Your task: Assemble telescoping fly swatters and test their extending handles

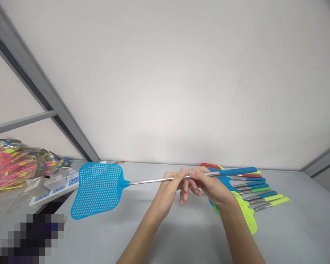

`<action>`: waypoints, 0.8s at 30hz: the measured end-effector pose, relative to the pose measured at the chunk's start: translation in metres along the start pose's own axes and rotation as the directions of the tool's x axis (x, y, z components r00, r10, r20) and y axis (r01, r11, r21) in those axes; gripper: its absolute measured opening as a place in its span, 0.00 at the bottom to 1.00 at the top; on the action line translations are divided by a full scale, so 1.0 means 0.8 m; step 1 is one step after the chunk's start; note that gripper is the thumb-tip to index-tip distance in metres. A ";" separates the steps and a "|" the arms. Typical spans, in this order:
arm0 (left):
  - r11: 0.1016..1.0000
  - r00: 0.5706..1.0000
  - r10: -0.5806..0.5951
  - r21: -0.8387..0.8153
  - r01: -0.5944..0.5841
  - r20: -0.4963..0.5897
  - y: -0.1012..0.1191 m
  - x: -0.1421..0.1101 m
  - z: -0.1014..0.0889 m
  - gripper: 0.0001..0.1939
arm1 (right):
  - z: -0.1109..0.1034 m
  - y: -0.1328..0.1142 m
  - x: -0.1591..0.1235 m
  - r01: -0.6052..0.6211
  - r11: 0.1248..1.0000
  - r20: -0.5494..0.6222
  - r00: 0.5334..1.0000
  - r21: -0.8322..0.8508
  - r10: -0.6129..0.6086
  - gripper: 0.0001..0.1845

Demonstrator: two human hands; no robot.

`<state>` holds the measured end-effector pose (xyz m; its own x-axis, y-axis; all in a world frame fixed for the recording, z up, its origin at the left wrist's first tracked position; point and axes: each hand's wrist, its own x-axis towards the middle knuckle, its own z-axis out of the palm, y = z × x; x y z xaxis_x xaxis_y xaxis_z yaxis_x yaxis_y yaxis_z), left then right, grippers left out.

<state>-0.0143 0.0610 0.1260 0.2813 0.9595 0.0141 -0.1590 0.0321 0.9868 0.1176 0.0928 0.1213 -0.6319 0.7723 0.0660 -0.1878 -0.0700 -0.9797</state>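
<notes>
Blue fly swatter [96,190] in your grip?

Yes, my left hand [167,194] and right hand [211,187] pinch its steel shaft [154,179], close together, above the table [181,234].

What's left?

More swatters [260,186] lie in a row toward the table's right edge.

2 hands [167,194] [209,185], 1 blue flyswatter [96,190]

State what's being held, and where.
A blue fly swatter: the left hand and right hand both hold its steel shaft, just short of the blue grip.
</notes>
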 end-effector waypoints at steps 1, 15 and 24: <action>1.000 1.000 -0.005 -0.008 0.005 0.013 0.001 0.000 0.001 0.25 | 0.002 0.001 0.001 -0.011 1.000 0.011 1.000 0.008 0.011 0.21; 0.994 0.996 -0.037 -0.096 0.045 0.083 0.007 -0.005 0.002 0.24 | 0.003 0.003 0.000 -0.005 1.000 -0.011 1.000 0.007 0.005 0.23; 0.991 0.994 -0.051 -0.122 0.063 0.094 0.013 -0.009 0.004 0.22 | 0.003 -0.004 -0.001 0.027 0.999 -0.003 1.000 -0.036 -0.027 0.21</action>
<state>-0.0151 0.0536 0.1370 0.3768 0.9261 -0.0213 -0.2553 0.1260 0.9586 0.1173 0.0908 0.1247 -0.6243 0.7758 0.0920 -0.1773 -0.0260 -0.9838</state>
